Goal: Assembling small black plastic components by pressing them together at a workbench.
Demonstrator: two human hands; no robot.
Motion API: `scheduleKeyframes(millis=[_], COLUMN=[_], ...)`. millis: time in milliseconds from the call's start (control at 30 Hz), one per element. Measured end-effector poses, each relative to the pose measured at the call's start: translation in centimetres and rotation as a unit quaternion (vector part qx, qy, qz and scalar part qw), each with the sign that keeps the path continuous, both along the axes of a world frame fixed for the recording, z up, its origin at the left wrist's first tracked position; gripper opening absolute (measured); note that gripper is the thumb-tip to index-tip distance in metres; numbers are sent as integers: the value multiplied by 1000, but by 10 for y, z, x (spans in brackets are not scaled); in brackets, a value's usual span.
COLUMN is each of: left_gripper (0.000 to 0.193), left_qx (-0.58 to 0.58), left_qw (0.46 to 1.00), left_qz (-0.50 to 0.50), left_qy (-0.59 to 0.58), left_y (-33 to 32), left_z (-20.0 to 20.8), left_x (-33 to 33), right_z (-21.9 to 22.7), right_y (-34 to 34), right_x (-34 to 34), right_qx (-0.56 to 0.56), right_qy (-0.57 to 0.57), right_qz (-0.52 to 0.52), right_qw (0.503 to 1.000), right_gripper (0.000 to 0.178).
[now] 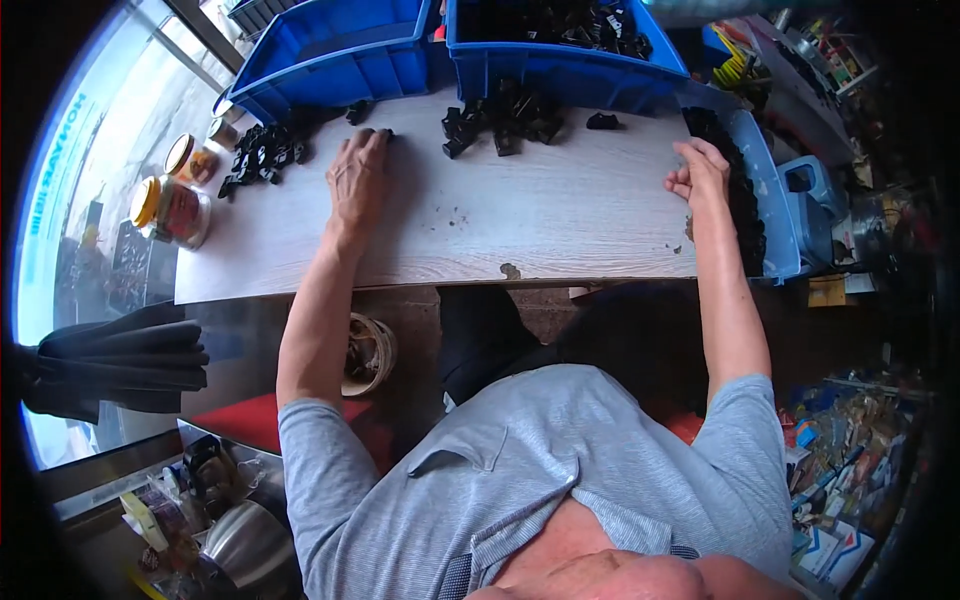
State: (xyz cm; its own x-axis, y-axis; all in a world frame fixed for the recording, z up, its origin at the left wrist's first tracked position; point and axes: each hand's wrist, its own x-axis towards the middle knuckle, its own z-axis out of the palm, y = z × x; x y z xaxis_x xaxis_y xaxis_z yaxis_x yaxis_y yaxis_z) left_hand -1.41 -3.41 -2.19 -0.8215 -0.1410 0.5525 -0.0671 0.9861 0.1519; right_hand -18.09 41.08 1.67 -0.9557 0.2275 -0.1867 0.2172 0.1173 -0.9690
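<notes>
Both hands flat-ish: left hand (358, 178) fingers toward black clips (262, 155)

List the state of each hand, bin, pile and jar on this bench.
Left hand: flat on the table, fingertips at a black part.
Right hand: loosely curled at the side bin's edge.
Side bin: full of black parts.
Back bin: holds black parts.
Left bin: contents hidden.
Piles: loose, scattered.
Jars: lidded.

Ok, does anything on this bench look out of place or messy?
Small black parts lie in loose heaps on the wooden tabletop outside the blue bins; the left hand touches one, and the tabletop's front edge looks chipped.
</notes>
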Motion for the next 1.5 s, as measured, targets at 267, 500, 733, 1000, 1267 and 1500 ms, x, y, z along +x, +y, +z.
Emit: scheduleKeyframes(millis=[267, 500, 733, 1000, 1267, 1500], left_gripper=[16, 19, 13, 28, 28, 29], left_qx=[-82, -23, -17, -5, 335, 698], left_qw=[986, 978, 977, 995, 937, 681], left_qz=[12, -68, -80, -80, -92, -216], left_qy=[-142, -197, -197, -65, -27, 44], left_y=[39, 54, 42, 41, 101, 162], left_z=[15, 34, 33, 2, 2, -9], left_x=[2, -4, 6, 11, 12, -8], right_z=[12, -13, -3, 0, -5, -22], right_y=[-76, -91, -89, -85, -107, -135], right_x=[6, -16, 2, 25, 76, 101], right_qx=[90, 161, 149, 83, -77, -174], right_qy=[-21, 8, -30, -127, -109, -18], right_qz=[177, 179, 187, 190, 222, 312], right_qw=[980, 970, 970, 970, 966, 934], right_gripper=[55, 41, 28, 23, 23, 22])
